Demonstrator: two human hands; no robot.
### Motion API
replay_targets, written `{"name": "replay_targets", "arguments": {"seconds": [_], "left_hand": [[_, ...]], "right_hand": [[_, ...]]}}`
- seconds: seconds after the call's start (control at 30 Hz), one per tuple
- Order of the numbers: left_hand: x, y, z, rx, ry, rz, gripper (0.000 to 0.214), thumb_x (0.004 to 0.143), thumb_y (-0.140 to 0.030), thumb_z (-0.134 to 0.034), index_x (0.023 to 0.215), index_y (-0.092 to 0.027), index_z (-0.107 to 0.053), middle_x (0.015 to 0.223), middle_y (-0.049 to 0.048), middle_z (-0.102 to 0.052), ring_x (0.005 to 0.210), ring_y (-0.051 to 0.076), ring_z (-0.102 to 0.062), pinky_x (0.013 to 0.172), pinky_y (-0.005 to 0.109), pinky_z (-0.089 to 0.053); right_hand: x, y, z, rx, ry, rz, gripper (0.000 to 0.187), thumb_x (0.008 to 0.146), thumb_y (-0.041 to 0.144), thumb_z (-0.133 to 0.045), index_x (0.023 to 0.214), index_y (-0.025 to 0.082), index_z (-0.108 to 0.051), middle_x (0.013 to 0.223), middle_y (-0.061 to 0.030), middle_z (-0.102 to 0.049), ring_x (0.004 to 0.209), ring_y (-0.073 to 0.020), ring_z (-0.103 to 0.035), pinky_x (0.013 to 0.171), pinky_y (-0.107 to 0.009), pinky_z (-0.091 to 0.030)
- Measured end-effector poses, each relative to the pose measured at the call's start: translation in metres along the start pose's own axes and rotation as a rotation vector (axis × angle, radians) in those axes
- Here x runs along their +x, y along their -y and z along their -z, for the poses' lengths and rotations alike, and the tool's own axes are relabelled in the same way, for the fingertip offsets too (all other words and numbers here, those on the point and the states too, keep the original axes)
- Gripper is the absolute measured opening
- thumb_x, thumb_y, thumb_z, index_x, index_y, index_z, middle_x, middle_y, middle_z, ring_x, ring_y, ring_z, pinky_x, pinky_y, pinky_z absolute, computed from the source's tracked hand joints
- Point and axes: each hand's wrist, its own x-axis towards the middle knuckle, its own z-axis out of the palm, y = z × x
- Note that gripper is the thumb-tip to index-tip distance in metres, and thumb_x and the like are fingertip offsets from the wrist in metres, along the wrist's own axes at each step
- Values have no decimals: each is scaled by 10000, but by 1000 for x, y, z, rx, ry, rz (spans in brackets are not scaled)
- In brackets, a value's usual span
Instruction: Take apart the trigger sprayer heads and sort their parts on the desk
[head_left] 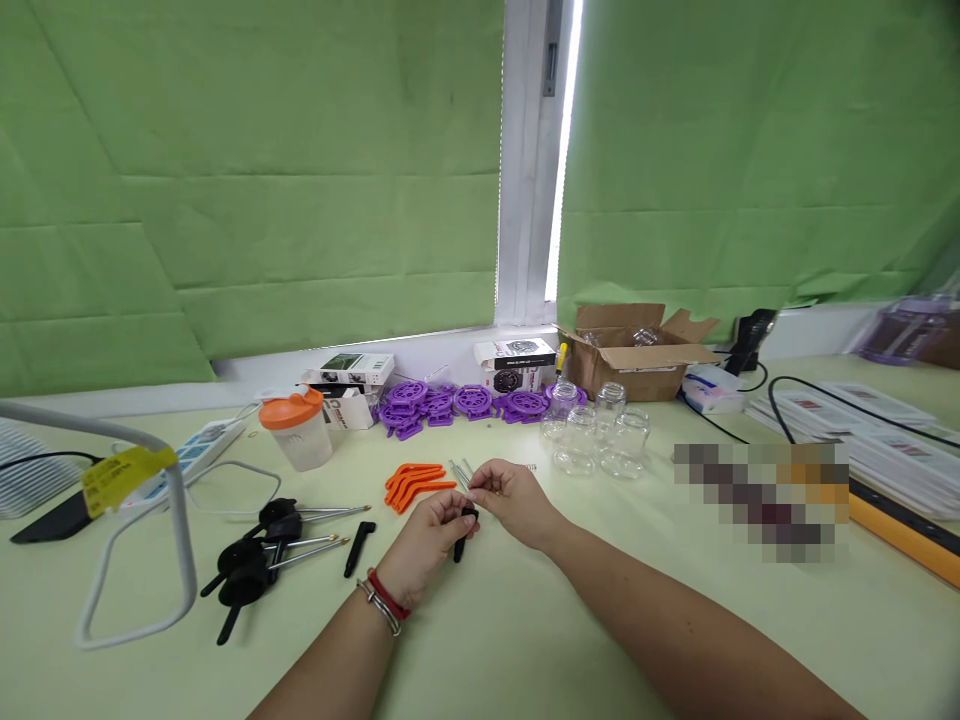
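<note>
My left hand (429, 535) grips a small black plastic piece (459, 550), shaped like a short handle. My right hand (517, 502) pinches close to its upper end, fingers pressed together; whatever they hold is too small to make out. Just behind the fingertips lie thin metal rods (459, 473). Orange bent plastic handles (416, 485) are fanned out left of the rods. A second black handle (360, 549) lies alone to the left of my left hand. Farther left sit several black parts with metal rods (255, 560) attached.
Along the back stand purple plastic wheels (474, 402), clear glass jars (581, 440), an open cardboard box (637, 380) and small printed boxes (517, 365). A lidded orange-topped cup (300, 435) is at the back left, near a white bent metal frame (180, 540). White trays (885, 450) lie right.
</note>
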Motion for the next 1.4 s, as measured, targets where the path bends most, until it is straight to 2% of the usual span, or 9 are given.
{"name": "replay_targets", "arguments": {"seconds": [0.27,0.43,0.7,0.93,1.17,1.4], "left_hand": [[-1,-5,-1,14,9,3,180,708,-288,-642,826,-159,-601,686,-7,-573,655,114,-505,635,235,-371],[-2,-7,-2,-7,21,-9,163,711,-286,-650,783,-153,-590,679,-8,-565,648,108,-484,633,231,-362],[1,-1,1,-41,30,-10,185,715,-272,-655,845,-149,-610,770,11,-593,706,119,-514,698,250,-393],[0,-3,1,-2,-3,0,230,700,-300,-653,873,-153,-623,786,20,-605,711,134,-525,709,261,-403],[1,0,2,3,-7,-5,205,696,-301,-654,837,-156,-622,767,15,-600,694,128,-518,693,253,-398],[1,0,1,-11,-25,-16,184,691,-263,-648,832,-150,-611,781,14,-606,707,127,-521,707,261,-403]], "right_hand": [[0,-4,-1,-58,29,15,114,686,243,-658,764,174,-612,698,12,-597,639,-121,-545,632,-264,-462],[-3,2,0,-162,75,82,11,699,165,-624,706,174,-626,706,10,-570,628,-112,-531,616,-252,-446],[-5,5,1,-283,120,157,116,712,92,-598,709,184,-667,753,-9,-596,705,-127,-552,680,-261,-448],[-4,1,2,-264,159,208,251,749,36,-518,788,208,-697,851,-26,-627,830,-146,-588,835,-309,-459],[-4,1,2,-271,175,172,282,739,15,-495,769,206,-700,900,-37,-615,862,-149,-591,854,-316,-470],[-3,-2,3,-322,229,204,293,750,13,-471,808,202,-688,951,-43,-614,906,-152,-586,871,-318,-467]]}}
